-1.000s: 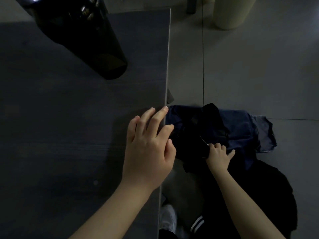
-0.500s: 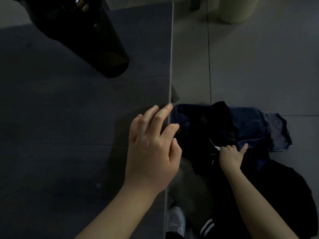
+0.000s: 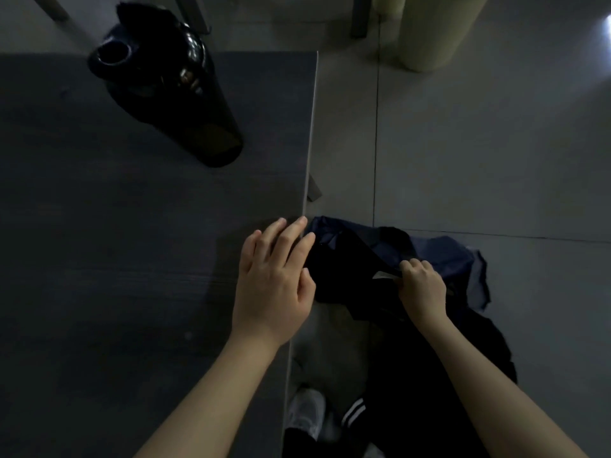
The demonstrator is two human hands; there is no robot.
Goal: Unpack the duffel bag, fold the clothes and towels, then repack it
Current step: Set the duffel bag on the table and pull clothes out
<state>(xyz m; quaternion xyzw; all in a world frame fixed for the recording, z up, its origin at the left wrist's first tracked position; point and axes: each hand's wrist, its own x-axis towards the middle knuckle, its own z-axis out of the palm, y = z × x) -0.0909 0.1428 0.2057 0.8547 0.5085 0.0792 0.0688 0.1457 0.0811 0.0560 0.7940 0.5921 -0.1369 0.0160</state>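
A dark heap of clothes lies on the floor beside the table: a navy garment (image 3: 439, 256) on top of black fabric (image 3: 357, 276). My right hand (image 3: 421, 287) reaches down into the heap and grips a fold of the black fabric near a small pale label. My left hand (image 3: 276, 282) rests flat on the dark table (image 3: 115, 259) at its right edge, fingers straight and spread. Whether the black fabric is a bag or clothing is too dark to tell.
A tall black bottle (image 3: 175, 94) stands on the table at the back. A pale cylindrical bin (image 3: 433, 28) stands on the grey tiled floor (image 3: 479, 143) at the far right. My shoe (image 3: 305, 413) and striped trouser leg show below the table edge.
My right hand has closed on the black fabric and lifted it slightly. The view has tilted up, so more of the bottle and floor shows. The left hand stays at the table edge.
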